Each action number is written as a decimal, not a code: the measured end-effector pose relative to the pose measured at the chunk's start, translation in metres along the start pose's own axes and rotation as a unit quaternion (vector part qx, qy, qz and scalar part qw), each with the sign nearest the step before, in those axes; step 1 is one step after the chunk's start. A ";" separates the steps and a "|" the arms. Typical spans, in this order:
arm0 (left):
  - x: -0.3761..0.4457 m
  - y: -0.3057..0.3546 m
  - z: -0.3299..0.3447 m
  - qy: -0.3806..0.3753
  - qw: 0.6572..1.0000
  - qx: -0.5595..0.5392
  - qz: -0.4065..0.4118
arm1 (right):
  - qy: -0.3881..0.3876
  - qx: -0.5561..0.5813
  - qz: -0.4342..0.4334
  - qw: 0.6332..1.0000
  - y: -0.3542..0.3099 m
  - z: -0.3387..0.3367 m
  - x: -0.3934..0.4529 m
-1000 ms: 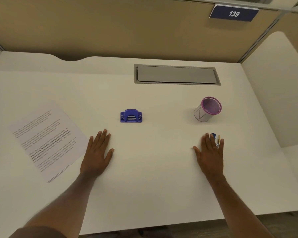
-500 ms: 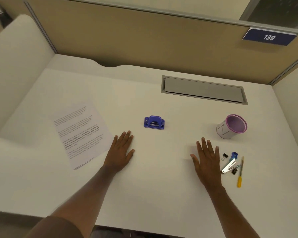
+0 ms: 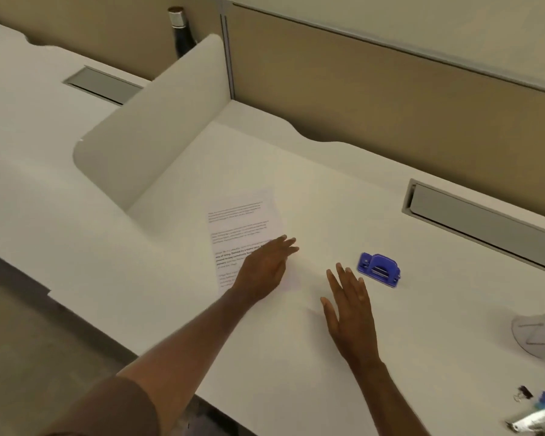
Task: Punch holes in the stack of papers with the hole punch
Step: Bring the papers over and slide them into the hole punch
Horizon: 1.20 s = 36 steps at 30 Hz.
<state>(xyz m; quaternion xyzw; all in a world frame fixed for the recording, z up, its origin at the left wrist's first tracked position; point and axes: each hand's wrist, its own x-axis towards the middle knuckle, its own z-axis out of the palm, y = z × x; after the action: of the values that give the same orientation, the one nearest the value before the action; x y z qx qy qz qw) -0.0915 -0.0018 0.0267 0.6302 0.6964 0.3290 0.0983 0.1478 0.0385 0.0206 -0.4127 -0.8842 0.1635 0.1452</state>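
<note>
A stack of printed papers [image 3: 241,226] lies flat on the white desk [image 3: 296,357], left of centre. My left hand [image 3: 265,267] is over the stack's lower right part, fingers spread, holding nothing; whether it touches the paper I cannot tell. The blue hole punch [image 3: 378,269] stands on the desk to the right of the papers. My right hand [image 3: 350,302] hovers flat and open just left of and nearer than the punch, apart from it.
A pale cup with a purple rim [image 3: 541,336] stands at the right edge. Binder clips and small stationery [image 3: 535,410] lie at the bottom right. A grey cable hatch [image 3: 485,221] is set in the desk behind. A white divider [image 3: 151,143] bounds the left side, with a dark bottle [image 3: 181,33] behind it.
The view has swung left. My left hand has moved from the bare desk onto the papers, and my right hand has moved left towards the hole punch.
</note>
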 end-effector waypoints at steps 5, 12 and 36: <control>0.017 -0.057 -0.025 -0.011 0.997 0.072 -0.011 | -0.017 0.006 0.014 1.000 -0.042 0.022 0.033; 0.036 -0.120 -0.043 -0.155 0.958 0.229 -0.078 | -0.046 0.006 0.097 0.994 -0.079 0.049 0.084; 0.034 -0.171 -0.020 -0.117 0.972 0.198 -0.056 | -0.073 -0.052 0.316 0.945 -0.117 0.071 0.199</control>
<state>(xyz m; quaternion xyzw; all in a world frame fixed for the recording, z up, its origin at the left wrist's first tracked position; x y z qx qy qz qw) -0.2476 0.0252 -0.0480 0.6313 0.7654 0.1029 0.0708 -0.0823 0.1101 0.0279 -0.6648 -0.7239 0.1844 -0.0006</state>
